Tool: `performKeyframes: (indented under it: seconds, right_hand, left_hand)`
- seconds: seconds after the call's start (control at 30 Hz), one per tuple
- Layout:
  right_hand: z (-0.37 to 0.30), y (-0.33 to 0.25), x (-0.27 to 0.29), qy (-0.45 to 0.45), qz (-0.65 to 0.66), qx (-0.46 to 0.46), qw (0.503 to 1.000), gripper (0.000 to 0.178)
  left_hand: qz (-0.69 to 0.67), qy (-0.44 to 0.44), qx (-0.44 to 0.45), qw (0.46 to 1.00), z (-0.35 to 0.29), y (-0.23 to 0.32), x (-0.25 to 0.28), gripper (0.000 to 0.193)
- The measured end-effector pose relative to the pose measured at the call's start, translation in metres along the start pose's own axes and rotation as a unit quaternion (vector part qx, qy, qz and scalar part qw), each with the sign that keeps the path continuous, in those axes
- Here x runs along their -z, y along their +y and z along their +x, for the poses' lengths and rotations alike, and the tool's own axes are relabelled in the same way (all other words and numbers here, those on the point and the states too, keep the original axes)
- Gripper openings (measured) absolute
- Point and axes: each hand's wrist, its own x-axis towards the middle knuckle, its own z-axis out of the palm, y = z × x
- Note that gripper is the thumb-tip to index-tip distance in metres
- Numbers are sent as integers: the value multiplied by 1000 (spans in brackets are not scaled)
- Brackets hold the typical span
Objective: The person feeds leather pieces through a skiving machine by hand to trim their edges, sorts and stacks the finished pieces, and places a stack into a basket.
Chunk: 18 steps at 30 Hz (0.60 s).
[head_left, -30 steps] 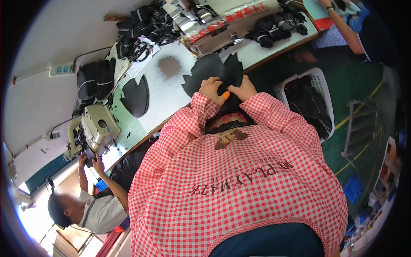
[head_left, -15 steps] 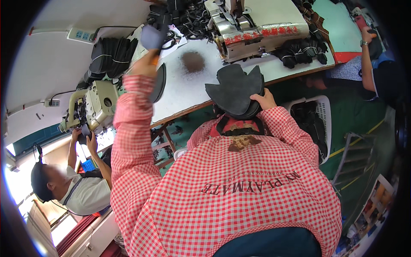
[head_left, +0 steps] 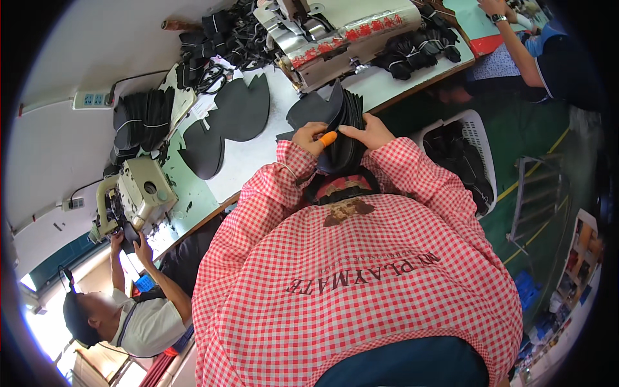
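A thick stack of black shoe-upper-like cut pieces stands tilted in front of my chest, its layered edges fanned apart on the right. My left hand, with an orange cover on one digit, grips the left side of the stack. From the right, my right hand holds the stack's edge, its thumb along the layers. Further left, two-lobed black pieces lie flat on the white table. The fingers behind the stack are partly hidden.
A sewing-type machine stands on the table beyond my hands, with bundled black pieces beside it. A white basket of black pieces sits at right. Co-workers sit at left, by another machine, and far right.
My left hand has come down from the raised left side and now grips the stack. The stack has turned more upright and fanned. More flat black pieces show on the table.
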Motion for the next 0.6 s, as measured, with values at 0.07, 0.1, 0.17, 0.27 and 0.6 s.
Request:
performKeyframes:
  seconds: [0.07,0.1,0.17,0.27,0.6]
  right_hand:
    - [3,8,0,23,-23,-16,999,69]
    - [-1,-1,1,20,-22,-16,999,69]
    - [-13,-25,6,-45,84,-74,993,82]
    - [-10,-16,8,-46,87,-91,991,81]
    - [18,42,1,2,25,-56,998,60]
  left_hand:
    - [17,12,25,999,-2,19,-5,33]
    - [17,13,27,999,-4,19,-5,33]
    - [37,31,18,999,-6,17,-6,33]
    - [70,39,14,997,-7,24,-11,32]
    - [147,72,-26,986,-5,11,-25,34]
